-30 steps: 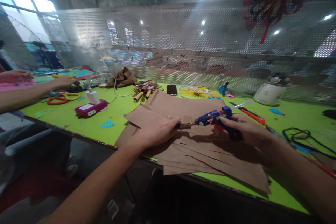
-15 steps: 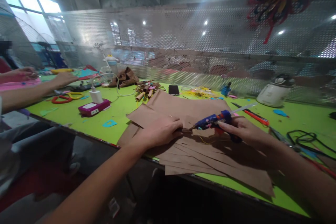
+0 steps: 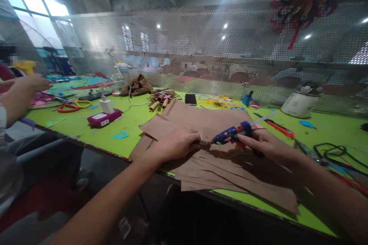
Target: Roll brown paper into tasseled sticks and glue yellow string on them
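Note:
My right hand is wrapped round the grip of a dark blue glue gun, with a clear glue stick poking out of its back end. The gun's nozzle points left and meets the end of a small folded strip of brown paper. My left hand pinches that strip, its fingers closed and partly covering it. Beneath both hands lie several overlapping sheets of brown paper. A thin yellow string trails below the gun.
On the green table are a purple power block, scissors, brown paper rolls, a phone, yellow string, a utility knife and a white kettle-like container. A co-worker's hand shows at left.
The co-worker's arm has moved left and now is near a yellow tool held up. My hands stay almost in place, the glue gun's nozzle still at the paper strip.

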Tool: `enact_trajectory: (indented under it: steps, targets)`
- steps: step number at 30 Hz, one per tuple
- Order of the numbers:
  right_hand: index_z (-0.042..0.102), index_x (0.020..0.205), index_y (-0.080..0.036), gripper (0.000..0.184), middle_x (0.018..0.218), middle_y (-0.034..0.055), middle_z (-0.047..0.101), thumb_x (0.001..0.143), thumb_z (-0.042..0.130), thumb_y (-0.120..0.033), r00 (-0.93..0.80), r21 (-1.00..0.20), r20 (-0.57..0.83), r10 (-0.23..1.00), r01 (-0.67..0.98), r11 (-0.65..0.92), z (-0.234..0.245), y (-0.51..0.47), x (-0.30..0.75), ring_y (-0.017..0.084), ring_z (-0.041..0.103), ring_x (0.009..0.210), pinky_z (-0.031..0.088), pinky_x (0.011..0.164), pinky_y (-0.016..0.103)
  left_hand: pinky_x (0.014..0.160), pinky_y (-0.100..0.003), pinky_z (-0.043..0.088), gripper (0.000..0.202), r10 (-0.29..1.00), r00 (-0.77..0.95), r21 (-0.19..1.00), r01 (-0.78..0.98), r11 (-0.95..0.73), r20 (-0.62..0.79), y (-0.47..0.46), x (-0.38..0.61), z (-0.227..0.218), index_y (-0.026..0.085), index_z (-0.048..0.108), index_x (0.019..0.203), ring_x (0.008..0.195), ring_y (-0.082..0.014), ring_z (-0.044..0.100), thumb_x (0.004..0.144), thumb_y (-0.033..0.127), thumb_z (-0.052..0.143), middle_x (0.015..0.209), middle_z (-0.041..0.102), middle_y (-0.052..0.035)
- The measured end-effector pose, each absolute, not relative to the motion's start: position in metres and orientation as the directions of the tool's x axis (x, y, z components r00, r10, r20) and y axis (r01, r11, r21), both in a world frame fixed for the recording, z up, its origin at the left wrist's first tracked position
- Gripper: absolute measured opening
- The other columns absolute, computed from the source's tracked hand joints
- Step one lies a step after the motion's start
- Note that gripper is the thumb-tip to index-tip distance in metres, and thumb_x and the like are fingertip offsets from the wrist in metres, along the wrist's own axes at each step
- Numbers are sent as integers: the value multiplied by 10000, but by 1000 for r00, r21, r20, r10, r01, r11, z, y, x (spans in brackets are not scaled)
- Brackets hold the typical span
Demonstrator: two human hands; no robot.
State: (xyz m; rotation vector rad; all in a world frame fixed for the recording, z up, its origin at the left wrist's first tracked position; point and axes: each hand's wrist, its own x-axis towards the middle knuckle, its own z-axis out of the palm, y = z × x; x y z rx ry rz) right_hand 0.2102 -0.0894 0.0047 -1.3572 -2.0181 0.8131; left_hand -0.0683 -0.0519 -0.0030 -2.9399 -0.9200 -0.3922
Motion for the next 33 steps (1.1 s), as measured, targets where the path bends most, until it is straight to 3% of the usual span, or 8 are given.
enact_trajectory:
  steps: [18,23,33]
  targets:
    - [586,587,-161,487,540,14,481,803,494,-588,-260,-663,183,948,679,315,0,-90,206,109,401,502,297,438,243,659,-256,378,193,557,794,76,557,-827,244,-51,-68,-3,166,575,850,757,-154,549,899,293,439,841,601,-48]
    - [526,535,-179,474,512,-3,425,791,516,-578,-220,-690,183,958,666,285,3,-90,206,96,341,472,253,406,243,665,-248,380,195,552,797,83,550,-831,247,-51,-69,-4,169,569,865,766,-151,548,906,299,429,860,600,-42]
    - [575,611,-174,446,541,-7,430,814,488,-561,-300,-706,110,948,647,287,8,-93,208,100,350,485,263,434,247,662,-244,380,208,569,788,107,561,-821,236,-52,-70,-2,164,568,859,765,-150,549,908,308,426,859,599,-48]
